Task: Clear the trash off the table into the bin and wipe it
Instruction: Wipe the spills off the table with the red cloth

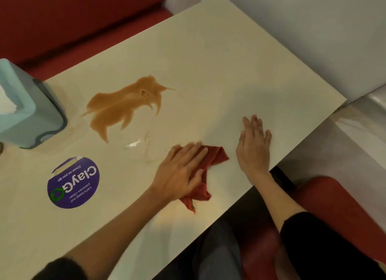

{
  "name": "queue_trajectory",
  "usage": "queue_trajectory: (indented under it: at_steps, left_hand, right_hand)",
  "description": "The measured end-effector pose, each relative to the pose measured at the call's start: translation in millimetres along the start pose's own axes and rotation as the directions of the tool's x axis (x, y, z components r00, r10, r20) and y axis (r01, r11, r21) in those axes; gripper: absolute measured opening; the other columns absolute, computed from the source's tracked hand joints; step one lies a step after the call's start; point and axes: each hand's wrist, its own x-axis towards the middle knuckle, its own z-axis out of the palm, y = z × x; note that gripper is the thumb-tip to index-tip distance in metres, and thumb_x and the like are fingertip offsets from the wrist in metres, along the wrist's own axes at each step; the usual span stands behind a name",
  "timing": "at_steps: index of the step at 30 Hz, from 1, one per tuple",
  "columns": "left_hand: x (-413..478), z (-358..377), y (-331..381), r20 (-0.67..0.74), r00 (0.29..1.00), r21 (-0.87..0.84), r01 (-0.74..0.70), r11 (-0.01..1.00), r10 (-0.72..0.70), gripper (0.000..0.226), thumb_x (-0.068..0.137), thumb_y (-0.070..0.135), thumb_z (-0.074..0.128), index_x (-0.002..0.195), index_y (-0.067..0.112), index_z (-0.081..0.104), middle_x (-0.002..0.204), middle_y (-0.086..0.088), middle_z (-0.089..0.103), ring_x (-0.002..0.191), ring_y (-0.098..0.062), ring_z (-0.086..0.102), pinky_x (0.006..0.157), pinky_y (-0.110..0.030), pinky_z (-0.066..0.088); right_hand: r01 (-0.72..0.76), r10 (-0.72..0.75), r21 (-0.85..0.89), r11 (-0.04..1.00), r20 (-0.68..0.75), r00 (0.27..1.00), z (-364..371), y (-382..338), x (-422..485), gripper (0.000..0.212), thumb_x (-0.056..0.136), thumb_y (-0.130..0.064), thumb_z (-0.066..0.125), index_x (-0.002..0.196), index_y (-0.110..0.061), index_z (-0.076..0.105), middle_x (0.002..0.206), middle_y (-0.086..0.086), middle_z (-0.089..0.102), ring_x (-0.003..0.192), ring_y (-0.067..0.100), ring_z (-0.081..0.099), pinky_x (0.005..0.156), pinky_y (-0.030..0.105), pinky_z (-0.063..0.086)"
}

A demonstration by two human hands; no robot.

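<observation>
A crumpled red cloth [211, 160] lies on the cream table [208, 60] near its front edge. My left hand [179, 173] presses flat on the cloth with its fingers straight. To the right of the cloth, my right hand [253, 146] rests flat on the bare tabletop, fingers spread, holding nothing. A brown liquid spill [123, 106] spreads over the table up and to the left of the cloth, with thin wet streaks [146, 148] between the spill and the cloth.
A pale blue tissue box [27, 110] stands at the table's left edge. A round purple sticker [73, 183] sits on the table near me. Red bench seats lie beyond the far edge [83, 35] and at the lower right [334, 206]. A white wall [313, 39] borders the right.
</observation>
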Motion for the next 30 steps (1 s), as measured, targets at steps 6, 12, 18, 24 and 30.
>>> queue_trajectory:
  at_steps: [6, 12, 18, 24, 30]
  left_hand:
    - [72.4, -2.0, 22.7, -0.037, 0.941, 0.163, 0.339, 0.927, -0.337, 0.057, 0.100, 0.038, 0.022, 0.151, 0.014, 0.026, 0.162, -0.004, 0.015, 0.148, -0.026, 0.016, 0.118, -0.052, 0.009]
    - [36.5, 11.6, 45.7, -0.007, 0.998, 0.053, 0.058, 0.997, -0.058, 0.050, 0.101, 0.035, 0.030, 0.144, 0.016, 0.045, 0.148, -0.002, 0.046, 0.139, -0.022, 0.040, 0.115, -0.047, 0.024]
    - [-13.0, 0.2, -8.0, -0.092, 0.995, 0.011, 0.052, 0.999, -0.050, 0.050, 0.094, 0.036, 0.042, 0.141, 0.022, 0.051, 0.146, 0.003, 0.048, 0.131, -0.020, 0.049, 0.109, -0.041, 0.030]
    - [75.2, -0.8, -11.9, -0.120, 0.890, -0.011, 0.441, 0.897, -0.439, 0.054, 0.094, 0.034, 0.033, 0.144, 0.017, 0.047, 0.149, -0.001, 0.045, 0.135, -0.024, 0.043, 0.109, -0.043, 0.028]
    - [27.3, 8.1, 25.5, -0.081, 0.988, -0.031, 0.127, 0.991, -0.129, 0.051, 0.095, 0.032, 0.037, 0.143, 0.020, 0.048, 0.146, 0.002, 0.049, 0.132, -0.023, 0.047, 0.111, -0.043, 0.027]
  right_hand:
    - [-0.011, 0.011, 0.004, 1.000, -0.001, 1.000, 0.4, -1.1, 0.9, 0.048, 0.104, -0.021, 0.028, 0.151, -0.017, 0.026, 0.160, 0.008, 0.019, 0.149, 0.021, 0.012, 0.119, 0.046, 0.007]
    - [-0.011, 0.011, 0.006, 1.000, 0.008, 1.000, -0.6, -0.7, 1.7, 0.047, 0.103, -0.020, 0.028, 0.150, -0.017, 0.026, 0.160, 0.009, 0.018, 0.149, 0.021, 0.011, 0.119, 0.048, 0.007]
    - [-0.001, 0.002, -0.005, 1.000, 0.009, 1.000, 0.8, 1.0, 1.6, 0.048, 0.104, -0.022, 0.026, 0.152, -0.018, 0.024, 0.160, 0.008, 0.016, 0.149, 0.021, 0.010, 0.120, 0.047, 0.006]
    - [0.011, -0.011, -0.037, 0.999, -0.005, 1.000, 2.7, 1.2, 2.3, 0.048, 0.104, -0.024, 0.026, 0.152, -0.017, 0.024, 0.160, 0.008, 0.017, 0.149, 0.023, 0.011, 0.119, 0.047, 0.008]
    - [0.014, -0.013, -0.012, 1.000, 0.004, 1.000, 1.4, 2.4, 1.1, 0.049, 0.103, -0.023, 0.025, 0.152, -0.017, 0.023, 0.160, 0.009, 0.017, 0.149, 0.022, 0.011, 0.119, 0.047, 0.007]
